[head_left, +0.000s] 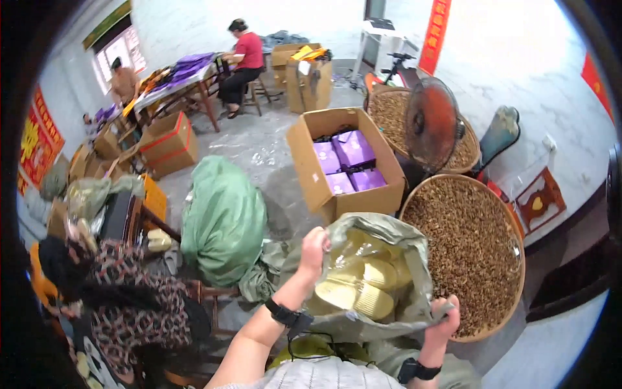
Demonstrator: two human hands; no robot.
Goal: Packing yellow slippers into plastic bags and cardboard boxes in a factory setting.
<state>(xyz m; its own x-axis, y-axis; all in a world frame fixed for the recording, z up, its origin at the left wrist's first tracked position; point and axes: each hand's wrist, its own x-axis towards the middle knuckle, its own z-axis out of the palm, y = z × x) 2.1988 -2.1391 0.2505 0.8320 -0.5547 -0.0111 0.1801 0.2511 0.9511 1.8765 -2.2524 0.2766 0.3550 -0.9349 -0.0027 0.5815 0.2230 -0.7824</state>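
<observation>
A large grey-green woven sack [389,227] stands with its mouth spread in front of me. My left hand [315,249] is closed on the left side of its rim. Lower on the right, my right hand [443,315] grips the opposite edge, fingers folded over the fabric. Inside lie several pale yellow slippers [374,299] with ribbed surfaces, some under clear plastic. How deep they go is hidden. Each of my wrists carries a black strap.
Beyond the sack stands an open carton [301,159] of purple packages [354,149]. Round trays of brown dried pieces [476,253] and a fan [430,123] are at right. A stuffed green sack [223,220] and a seated person [136,298] are at left. Two people work at a far table.
</observation>
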